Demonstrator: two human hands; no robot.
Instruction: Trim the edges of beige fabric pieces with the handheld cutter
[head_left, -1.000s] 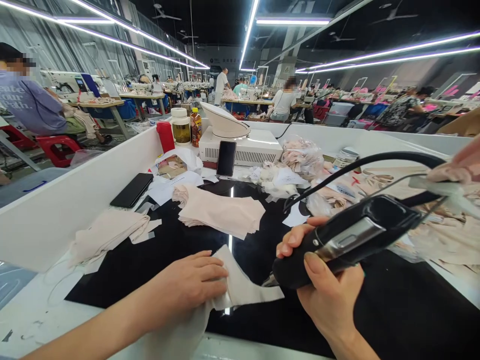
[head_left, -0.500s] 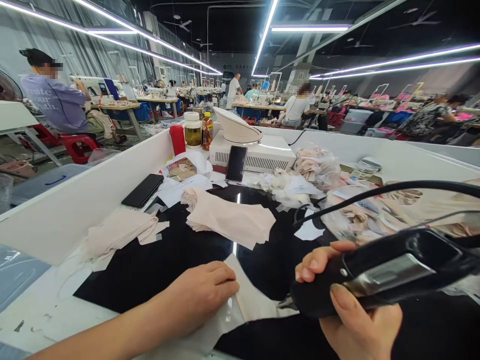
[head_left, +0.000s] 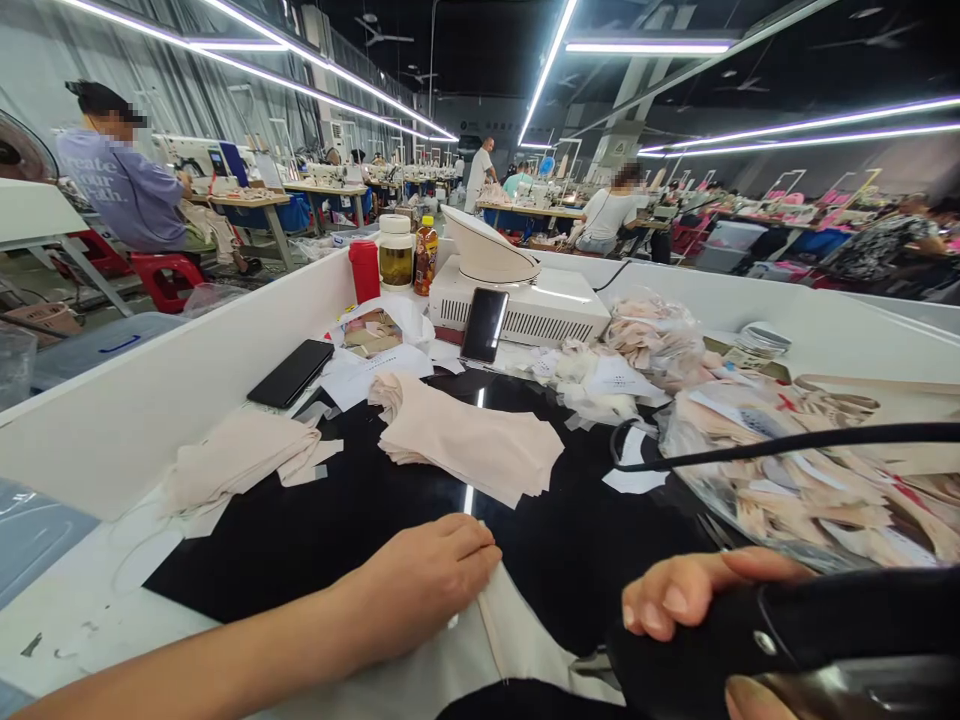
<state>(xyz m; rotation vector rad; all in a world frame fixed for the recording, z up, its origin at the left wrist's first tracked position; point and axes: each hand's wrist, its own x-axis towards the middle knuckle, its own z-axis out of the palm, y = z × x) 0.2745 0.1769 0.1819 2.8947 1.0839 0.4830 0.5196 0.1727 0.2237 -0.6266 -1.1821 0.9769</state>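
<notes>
Since the earlier frames, the right hand [head_left: 697, 600] and its black handheld tool [head_left: 795, 645] had dropped toward the lower right corner of the view, so the tool's tip was now cut off, while the left hand [head_left: 427, 580] had stayed flat on the pale fabric piece [head_left: 517, 640]. That piece lay on the black glass pad [head_left: 315, 540] at the near edge of the bench [head_left: 67, 620], with the left fingers pressing it just beside a fold line. The right hand was clenched around the tool body, fingers wrapped over the top and a thumb on the near side; its black cord [head_left: 787, 445] arched away over the pad. Whether the tip touched the cloth could not be told, as it probably sat below the frame. Beyond the pad's far edge lay a stack of beige cut pieces [head_left: 469, 440], and to the pad's left a looser heap of fabric [head_left: 240, 460] and a dark phone [head_left: 291, 372]. To do this step well, the holding fingers should keep the cloth taut and flat, staying clear of the tool's path, and the tool should travel steadily along the edge without dragging the cord across the stack.
</notes>
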